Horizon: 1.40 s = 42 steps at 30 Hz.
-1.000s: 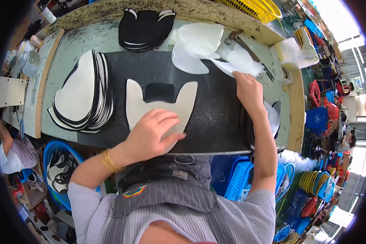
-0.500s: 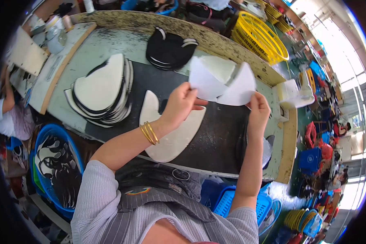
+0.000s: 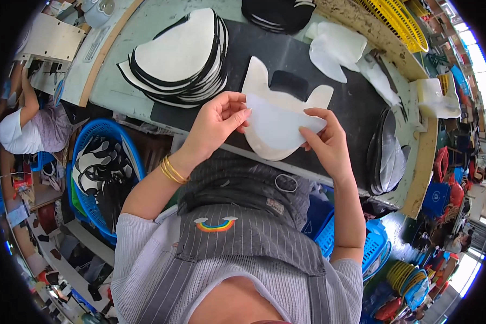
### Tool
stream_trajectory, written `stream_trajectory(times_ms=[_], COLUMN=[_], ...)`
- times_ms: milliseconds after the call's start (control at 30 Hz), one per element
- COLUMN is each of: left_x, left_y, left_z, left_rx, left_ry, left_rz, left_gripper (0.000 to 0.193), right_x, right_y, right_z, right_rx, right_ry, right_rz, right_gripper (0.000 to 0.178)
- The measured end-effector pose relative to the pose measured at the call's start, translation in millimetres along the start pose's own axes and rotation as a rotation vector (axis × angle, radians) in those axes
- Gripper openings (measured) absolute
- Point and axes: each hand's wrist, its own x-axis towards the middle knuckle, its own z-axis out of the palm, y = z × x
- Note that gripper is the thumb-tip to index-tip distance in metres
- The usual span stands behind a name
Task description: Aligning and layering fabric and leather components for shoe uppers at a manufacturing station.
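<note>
A thin, white, half-moon-shaped sheet (image 3: 275, 123) is stretched between my two hands, over a larger cream U-shaped piece (image 3: 257, 81). My left hand (image 3: 218, 121) pinches the sheet's left end between thumb and fingers. At its right end, my right hand (image 3: 328, 141) grips it the same way. The sheet covers the middle of the cream piece, whose two upper lobes and lower edge still show. Between those lobes is a dark rectangular patch (image 3: 289, 82). Farther off lie more thin white sheets (image 3: 335, 46), overlapping one another.
A tall stack of cream-and-black pieces (image 3: 175, 54) stands left on the dark mat (image 3: 237, 46). Black curved pieces (image 3: 278, 15) lie at the far side. Dark pieces with clear film (image 3: 386, 156) sit right. A blue basket of scraps (image 3: 137, 154) stands lower left; another person (image 3: 29, 121) sits beyond.
Both hands have come back toward me from the far white sheets, bringing one sheet over the cream piece. Other white sheets now lie on the table. The view has shifted.
</note>
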Motion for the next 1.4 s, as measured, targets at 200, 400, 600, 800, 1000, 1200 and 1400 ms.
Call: stream_trajectory(times_ms=[200, 400, 600, 800, 1000, 1200, 1400], left_x=[-4, -7, -20, -28, -10, -1, 7], left_y=[-26, -15, -15, -33, -20, -15, 0], left_z=[-14, -15, 12, 39, 53, 72, 101], left_rx=[0.258, 0.483, 1.162, 1.175, 1.302, 1.345, 1.237], left_ry=[-0.058, -0.137, 0.016, -0.426, -0.485, -0.449, -0.457], left_rz=[-0.047, -0.057, 0.284, 0.652, 0.569, 0.714, 0.685], left_gripper=[0.028, 0.031, 0.042, 0.052, 0.059, 0.062, 0.047], right_x=[-6, -7, -9, -33, -103, -106, -104], right_y=[32, 33, 27, 17, 33, 45, 41], right_z=[11, 12, 12, 7, -140, -171, -193], right_rx=[-0.301, -0.359, -0.454, -1.052, -1.314, -0.827, -0.146], right_ry=[-0.030, -0.082, -0.027, 0.379, 0.839, 0.700, 0.751], right_rz=[0.047, 0.026, 0.052, -0.284, -0.138, -0.021, -0.021], right_gripper=[0.029, 0.029, 0.034, 0.035, 0.013, 0.009, 0.011])
